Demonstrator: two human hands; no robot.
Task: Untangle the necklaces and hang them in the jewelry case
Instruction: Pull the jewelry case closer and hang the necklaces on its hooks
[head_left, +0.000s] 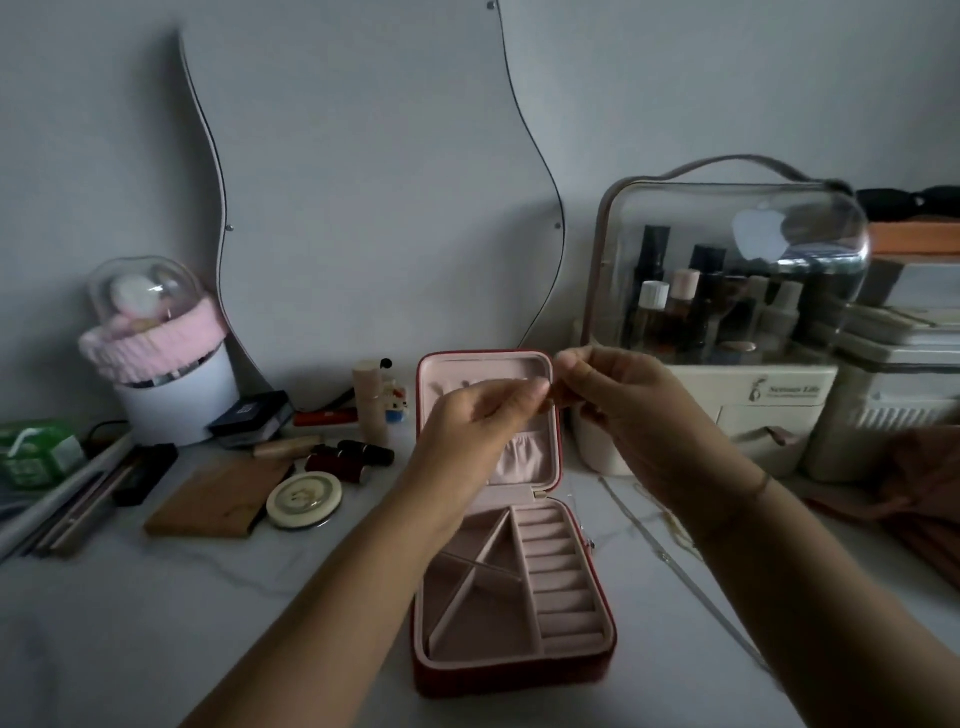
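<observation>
Jewelry case (519, 670): dark red shell, pale pink lining. Tabletop (156, 623): white, faint grey veining. Near left edge: green pack (36, 452), white tub (182, 400) with pink knitted band (156, 340). Brown flat pouch (218, 499), cream round compact (304, 500) left of case. Necklace (675, 567) right of case: pale silvery. Right edge: rust-brown cloth (924, 499). Far edge: cream organiser (779, 405), clear dome.

dim, grey light | soft focus | edges bowed (wide-angle lens)
</observation>
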